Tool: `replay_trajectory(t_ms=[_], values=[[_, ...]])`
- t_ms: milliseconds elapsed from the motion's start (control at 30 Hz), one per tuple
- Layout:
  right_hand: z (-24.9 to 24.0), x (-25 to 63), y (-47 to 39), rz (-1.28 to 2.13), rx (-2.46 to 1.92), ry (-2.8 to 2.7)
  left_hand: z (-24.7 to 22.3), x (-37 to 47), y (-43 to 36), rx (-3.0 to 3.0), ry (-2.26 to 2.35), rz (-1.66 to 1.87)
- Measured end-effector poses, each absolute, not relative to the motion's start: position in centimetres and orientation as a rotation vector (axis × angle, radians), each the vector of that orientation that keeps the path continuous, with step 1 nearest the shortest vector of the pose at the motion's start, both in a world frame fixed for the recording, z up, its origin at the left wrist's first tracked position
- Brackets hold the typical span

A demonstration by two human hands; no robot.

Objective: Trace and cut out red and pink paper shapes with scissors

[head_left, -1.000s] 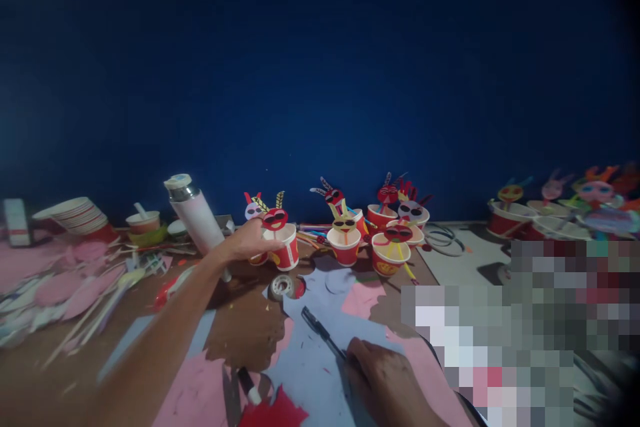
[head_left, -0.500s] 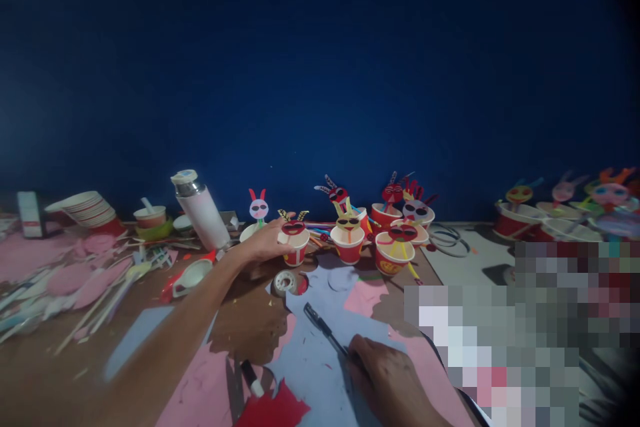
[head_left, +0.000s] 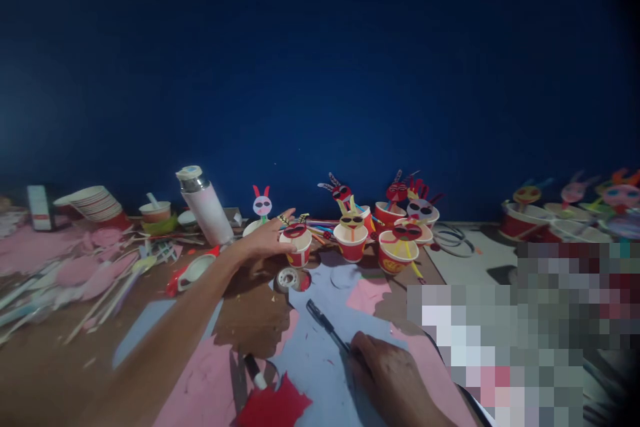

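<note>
My left hand (head_left: 263, 240) reaches to the back of the table and is closed around the left side of a red-and-white paper cup (head_left: 299, 259). A red paper face with dark eyes and patterned antennae (head_left: 295, 229) stands up at this cup's rim. Some of the fingers are hidden behind it. My right hand (head_left: 383, 370) is closed on a black pen (head_left: 327, 325) with its capped-looking end pointing forward and left, above pale blue paper (head_left: 310, 347). A roll of tape (head_left: 288, 279) lies just in front of the cup.
More face-decorated cups (head_left: 399, 255) stand right of my left hand; one white face (head_left: 262, 205) is behind it. A thermos (head_left: 203, 207), stacked cups (head_left: 97, 205), a red tape dispenser (head_left: 193, 273) and pink scraps (head_left: 80, 270) are left. Red paper (head_left: 280, 407) and a marker (head_left: 255, 371) lie near.
The view has shifted slightly, moving most things a little right in the picture. My left hand stays at the same cup, and my right hand still holds the pen.
</note>
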State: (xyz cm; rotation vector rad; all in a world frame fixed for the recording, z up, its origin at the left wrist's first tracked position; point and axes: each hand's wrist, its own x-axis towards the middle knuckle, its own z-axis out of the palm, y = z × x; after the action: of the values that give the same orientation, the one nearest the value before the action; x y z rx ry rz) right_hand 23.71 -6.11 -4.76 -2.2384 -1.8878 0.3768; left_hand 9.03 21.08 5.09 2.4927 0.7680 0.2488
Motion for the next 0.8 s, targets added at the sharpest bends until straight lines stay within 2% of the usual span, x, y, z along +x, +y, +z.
replay_trajectory(t_ms=[333,433,600,800], values=[[-4.2,23.5,-6.1,0.339,-2.257,-1.900,6.8,4.7,17.8,2.414,0.980,0.490],[-4.8,23.3,-6.1,0.290,-2.201,-1.864,5.3,3.5,14.3,2.404,0.970,0.670],[-4.3,23.0,-6.3,0.307,-2.168,-1.784,1.3,1.9,9.9,2.504,0.809,0.778],[0.1,22.8,-7.8,0.737,-1.528,-1.129,-1.1,0.4,8.6,2.477,0.812,0.844]])
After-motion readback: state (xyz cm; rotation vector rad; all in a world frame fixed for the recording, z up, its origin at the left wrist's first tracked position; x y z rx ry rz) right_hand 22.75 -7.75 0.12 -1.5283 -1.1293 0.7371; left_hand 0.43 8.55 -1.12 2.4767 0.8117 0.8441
